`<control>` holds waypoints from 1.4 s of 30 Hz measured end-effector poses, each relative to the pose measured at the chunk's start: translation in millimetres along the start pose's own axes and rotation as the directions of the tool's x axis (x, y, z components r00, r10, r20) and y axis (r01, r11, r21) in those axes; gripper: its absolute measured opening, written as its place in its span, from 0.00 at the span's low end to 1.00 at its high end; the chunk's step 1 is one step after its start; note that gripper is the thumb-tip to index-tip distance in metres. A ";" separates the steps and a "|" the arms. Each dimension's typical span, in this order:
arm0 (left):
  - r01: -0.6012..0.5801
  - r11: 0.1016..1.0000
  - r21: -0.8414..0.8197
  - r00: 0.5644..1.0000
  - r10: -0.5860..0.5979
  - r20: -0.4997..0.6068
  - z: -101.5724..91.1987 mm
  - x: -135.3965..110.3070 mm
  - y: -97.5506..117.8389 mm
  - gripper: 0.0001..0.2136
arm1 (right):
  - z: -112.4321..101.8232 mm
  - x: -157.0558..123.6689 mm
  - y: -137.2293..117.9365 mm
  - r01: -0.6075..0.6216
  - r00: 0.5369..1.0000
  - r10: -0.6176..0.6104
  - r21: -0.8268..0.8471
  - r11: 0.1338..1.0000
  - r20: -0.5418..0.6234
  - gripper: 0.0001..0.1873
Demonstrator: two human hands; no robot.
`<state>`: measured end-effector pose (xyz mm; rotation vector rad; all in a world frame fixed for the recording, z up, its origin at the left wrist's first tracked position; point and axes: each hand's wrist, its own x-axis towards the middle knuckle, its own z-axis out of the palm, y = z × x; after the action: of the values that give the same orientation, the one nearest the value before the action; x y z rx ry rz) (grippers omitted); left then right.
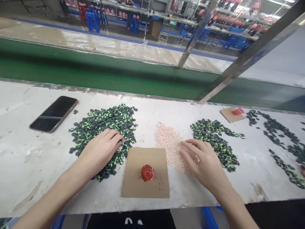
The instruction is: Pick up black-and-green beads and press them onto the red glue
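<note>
My left hand lies on a heap of small dark green and bright green pieces, its fingers curled down onto them. My right hand rests with fingers spread on the edge of a pile of tiny pale pink beads. Between the hands lies a brown cardboard square with a red blob at its middle. A second heap of green pieces lies just beyond my right hand.
A black phone lies at the far left of the white table. Another cardboard piece with a red lump and more green pieces sit at the right. A green conveyor belt runs behind.
</note>
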<state>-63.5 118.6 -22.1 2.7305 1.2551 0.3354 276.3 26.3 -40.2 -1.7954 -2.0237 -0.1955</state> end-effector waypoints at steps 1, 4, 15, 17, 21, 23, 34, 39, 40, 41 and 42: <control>0.011 1.000 0.016 1.000 -0.010 -0.009 -0.3 -1.0 -0.3 0.17 | 2.2 4.1 -5.8 0.017 0.999 -0.018 0.019 1.000 0.035 0.16; 0.025 0.999 0.027 0.999 -0.024 -0.036 -2.2 -6.5 4.0 0.16 | 9.2 9.9 -13.9 0.033 0.996 -0.037 0.055 0.998 0.082 0.17; -0.122 0.987 0.104 0.991 0.116 0.061 -4.9 -15.6 34.1 0.24 | 16.3 15.5 -19.5 -0.017 0.996 0.009 0.093 0.996 0.088 0.17; -0.117 0.986 0.122 0.991 0.108 0.079 -4.4 -12.1 33.6 0.22 | 13.8 16.5 -21.0 -0.031 0.997 0.023 0.122 0.992 0.069 0.16; -0.103 0.989 0.109 0.993 0.095 0.076 -4.4 -9.4 26.3 0.19 | 1.9 14.0 -27.6 -0.054 0.998 0.055 0.214 0.975 0.000 0.13; -0.077 0.993 0.084 0.996 0.073 0.047 -4.7 -11.2 21.2 0.19 | -6.5 9.7 -35.2 -0.094 0.995 0.102 0.309 0.946 -0.007 0.10; 0.255 0.421 -0.870 0.931 -0.351 0.102 -28.4 -22.5 104.1 0.07 | -29.0 -17.7 -95.5 -0.372 0.894 0.277 0.928 0.022 0.352 0.05; 0.496 -0.007 -0.868 0.813 -0.348 0.467 -32.3 -15.0 131.6 0.06 | -30.2 -24.3 -102.0 -0.279 0.933 0.283 0.943 0.181 0.222 0.10; 0.516 -0.041 -0.856 0.796 -0.346 0.496 -32.5 -14.4 132.2 0.07 | -30.6 -24.9 -103.2 -0.246 0.944 0.277 0.943 0.224 0.180 0.12; 0.526 -0.063 -0.848 0.788 -0.341 0.513 -32.8 -14.2 132.0 0.07 | -31.0 -25.3 -104.6 -0.211 0.954 0.268 0.940 0.267 0.138 0.14; 0.532 -0.078 -0.843 0.784 -0.331 0.525 -33.0 -14.1 131.5 0.07 | -31.2 -25.5 -106.1 -0.173 0.963 0.251 0.935 0.310 0.095 0.16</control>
<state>16.0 22.9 33.8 0.9913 1.0908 0.5808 181.7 -25.1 -4.1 -1.1565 -1.2589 0.8574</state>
